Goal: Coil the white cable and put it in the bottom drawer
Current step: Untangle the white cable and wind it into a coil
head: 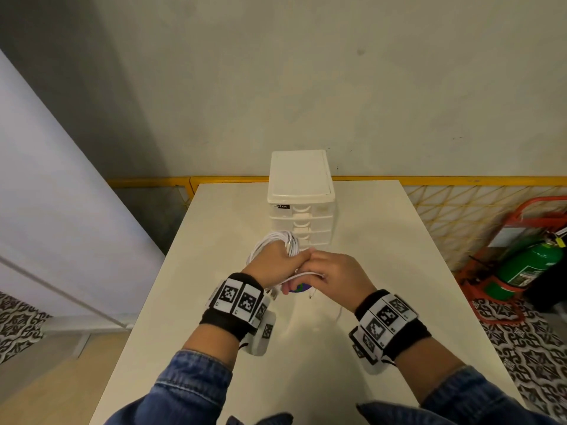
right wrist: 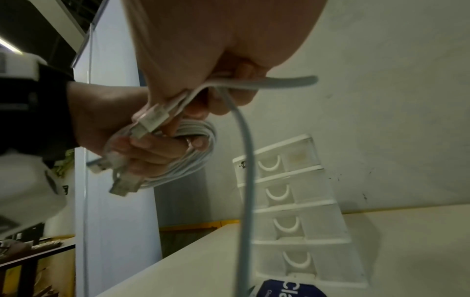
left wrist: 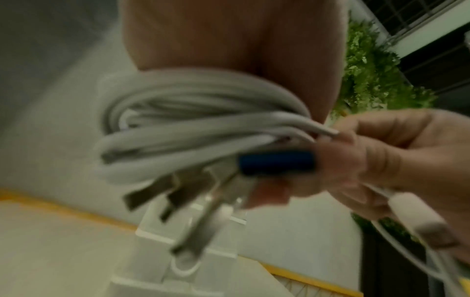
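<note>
At the middle of the cream rectangular table top [head: 383,271], just at six o'clock of the white plastic four-drawer cabinet [head: 300,191], our two hands met above the surface. Our left hand [head: 273,265] was curled round the coiled white cable [head: 283,242], whose loops stood out past the knuckles toward twelve o'clock; the right wrist view showed those fingers [right wrist: 152,152] wrapped through the bundle with connector ends hanging below. Our right hand [head: 331,271] pinched the cable's loose tail against the coil, and one strand dropped from it toward the table.

Much was hard to read. The left wrist view was blurred, so we could not tell how many plugs dangled there. A small round blue and green object [head: 299,288] peeped out under our right hand at six o'clock, mostly covered; we could not tell what it was. In the right wrist view a dark blue item with white lettering [right wrist: 287,289] was cut off by the bottom edge. All four drawers looked pushed in, and the bottom drawer [right wrist: 305,261] sat at table level, its front half hidden in the head view behind the coil.

Behind the table ran a plain pale wall [head: 306,72] with a yellow rail [head: 153,180] at its foot. At three o'clock stood a green fire extinguisher [head: 527,265] in a red stand, over black and white patterned floor tiles [head: 527,342].
</note>
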